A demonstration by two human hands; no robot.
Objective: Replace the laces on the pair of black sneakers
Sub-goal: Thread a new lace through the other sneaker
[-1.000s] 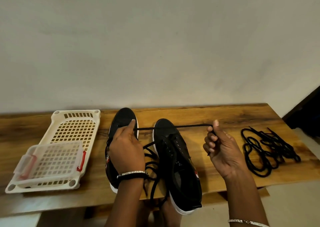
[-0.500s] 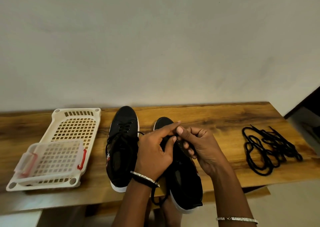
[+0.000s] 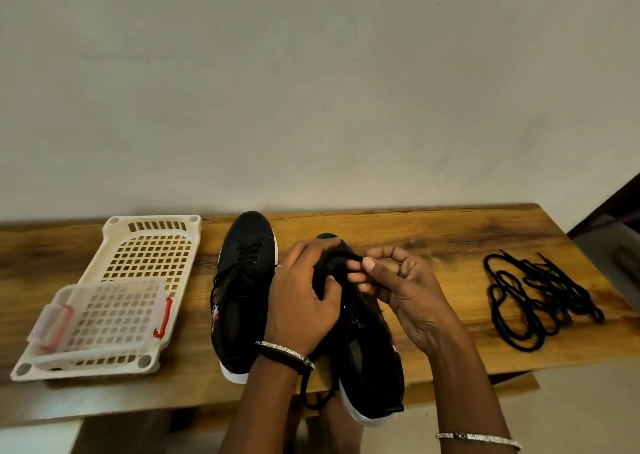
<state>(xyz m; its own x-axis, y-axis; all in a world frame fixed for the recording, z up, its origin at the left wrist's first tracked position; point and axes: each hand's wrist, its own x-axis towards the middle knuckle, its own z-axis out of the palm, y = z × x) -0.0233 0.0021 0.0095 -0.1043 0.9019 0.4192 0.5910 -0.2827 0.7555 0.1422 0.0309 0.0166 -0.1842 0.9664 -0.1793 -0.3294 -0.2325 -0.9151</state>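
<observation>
A white slotted basket (image 3: 152, 245) lies at the left end of the wooden table (image 3: 433, 232); a clear box (image 3: 104, 318) with red clips rests on its near end.

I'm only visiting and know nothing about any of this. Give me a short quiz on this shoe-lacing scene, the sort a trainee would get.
1. True or false: the white basket lies to the left of the left sneaker.
2. Fill in: the heap of loose laces lies on the wooden ____.
3. Which thing do the left hand and right hand work on? A the left sneaker; B the right sneaker; C the loose laces.
Key: 1 true. 2 table. 3 B: the left hand grips it, and the right hand pinches its lace.
</observation>
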